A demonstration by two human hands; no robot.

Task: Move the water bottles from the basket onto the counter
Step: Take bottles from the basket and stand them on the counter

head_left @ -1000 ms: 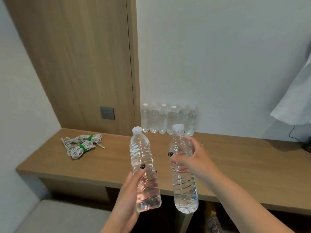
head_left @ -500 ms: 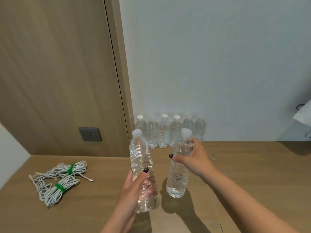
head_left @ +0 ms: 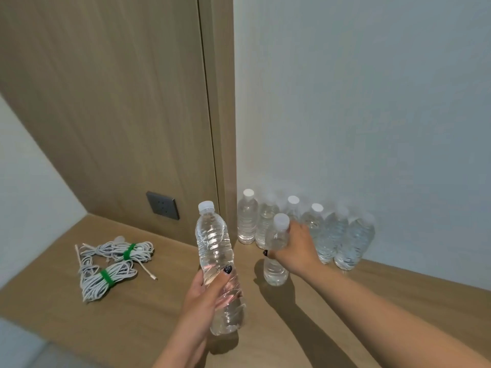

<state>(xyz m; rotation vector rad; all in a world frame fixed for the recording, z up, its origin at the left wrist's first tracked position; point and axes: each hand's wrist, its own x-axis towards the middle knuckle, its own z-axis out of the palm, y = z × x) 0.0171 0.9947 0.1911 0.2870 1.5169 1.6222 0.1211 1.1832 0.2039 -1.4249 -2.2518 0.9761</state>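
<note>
1. Cords (head_left: 111, 264): two bundles w/ green ties, far left on surface (head_left: 159, 314), well apart from the bottles. Not in the way.
2. Socket (head_left: 162, 205): on wood panel behind, left of the row. Irrelevant to the move.
3. Left hand (head_left: 210, 296): fingers wrapped round lower half of left bottle (head_left: 215, 256), closed tight on it. Bottle near upright, cap tipped slightly left, long axis vertical. Base hangs above surface, near front edge, its shadow below. Not set down yet.
4. Right hand (head_left: 295, 248): curled round upper body of right bottle (head_left: 276, 251), just below cap, thumb at front. Bottle upright; base looks to be on or just off surface, can't tell which.
5. Row (head_left: 305, 229): about six bottles stand upright at the wall, right of the panel edge. Right bottle sits just in front of row, near its 2nd–3rd bottles.
6. Key relation, my read: open spot for left bottle lies fwd and right of left hand, beside right bottle, in front of row's left end. Left hand is nearer that spot; keep axis vertical, lower straight down.
7. Risk: right forearm crosses close by; a nudge could topple the light row.
8. Basket: not in view.
</note>
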